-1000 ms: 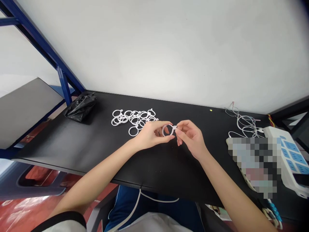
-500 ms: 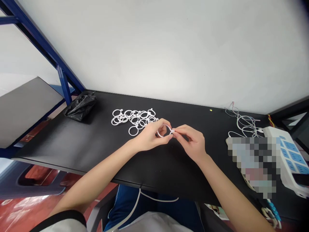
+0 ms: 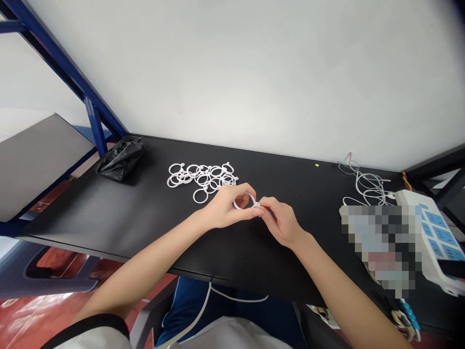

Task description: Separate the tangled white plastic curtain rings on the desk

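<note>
1. The left hand (image 3: 225, 208) is over the middle of the black worktop (image 3: 145, 228); its grip is closed on a single white ring (image 3: 242, 202), thumb below and fingers curled over the top of the loop.
2. The right hand (image 3: 279, 220) meets it from the right; its fingertips pinch the ring's right end, where a small nub sits; this grip is shut on the ring as well.
3. The ring is held between both hands just above the worktop, near its centre; whether it touches the surface cannot be told.
4. A pile of white rings (image 3: 201, 178) lies flat just behind and to the left of the left hand; one of them rests a little apart at the near edge of the pile.
5. A crumpled black bag (image 3: 121, 159) sits at the far left corner, well apart from the hands.
6. Coiled white cables (image 3: 366, 186) and a white power strip (image 3: 434, 240) lie at the right end; a blue frame (image 3: 90, 121) rises at the left.
</note>
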The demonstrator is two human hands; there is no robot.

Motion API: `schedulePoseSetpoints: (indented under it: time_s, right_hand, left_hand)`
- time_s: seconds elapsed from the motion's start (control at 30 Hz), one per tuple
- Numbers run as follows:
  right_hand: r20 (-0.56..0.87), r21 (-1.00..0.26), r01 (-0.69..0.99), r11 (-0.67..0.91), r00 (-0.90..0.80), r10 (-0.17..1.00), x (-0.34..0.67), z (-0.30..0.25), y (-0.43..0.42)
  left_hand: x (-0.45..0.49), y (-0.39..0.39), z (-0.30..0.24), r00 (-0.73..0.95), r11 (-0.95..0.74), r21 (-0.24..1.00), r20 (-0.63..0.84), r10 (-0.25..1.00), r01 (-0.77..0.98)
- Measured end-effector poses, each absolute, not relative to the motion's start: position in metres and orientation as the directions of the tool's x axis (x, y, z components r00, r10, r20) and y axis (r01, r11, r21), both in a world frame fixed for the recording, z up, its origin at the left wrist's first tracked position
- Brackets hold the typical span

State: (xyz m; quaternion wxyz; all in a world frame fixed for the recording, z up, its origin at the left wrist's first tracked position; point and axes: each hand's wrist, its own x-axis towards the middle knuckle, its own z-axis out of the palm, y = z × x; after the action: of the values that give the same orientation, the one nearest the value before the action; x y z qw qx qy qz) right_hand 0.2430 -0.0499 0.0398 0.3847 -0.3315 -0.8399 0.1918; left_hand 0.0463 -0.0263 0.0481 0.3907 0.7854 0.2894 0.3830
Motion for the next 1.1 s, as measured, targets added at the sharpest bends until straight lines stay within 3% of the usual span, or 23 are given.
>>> schedulePoseSetpoints:
  time_s: [0.23,0.43,0.63,1.1]
  right_hand:
    - [0.465,-0.615,0.414,0.671,-0.496,0.733,0.24,0.04,-0.055]
    - [0.534,-0.58,0.37,0.725,-0.499,0.682,0.237,0.04,-0.057]
    - [0.559,-0.53,0.418,0.738,-0.482,0.675,0.237,0.04,-0.059]
    - [0.479,-0.603,0.439,0.666,-0.468,0.743,0.239,0.038,-0.058]
  left_hand:
    - [0.048,-0.031,0.052,0.492,-0.624,0.766,0.487,0.721,0.157]
    - [0.048,-0.032,0.053,0.482,-0.687,0.715,0.559,0.675,0.132]
    - [0.047,-0.032,0.053,0.488,-0.681,0.72,0.55,0.678,0.135]
    - [0.047,-0.031,0.05,0.495,-0.676,0.697,0.512,0.702,0.238]
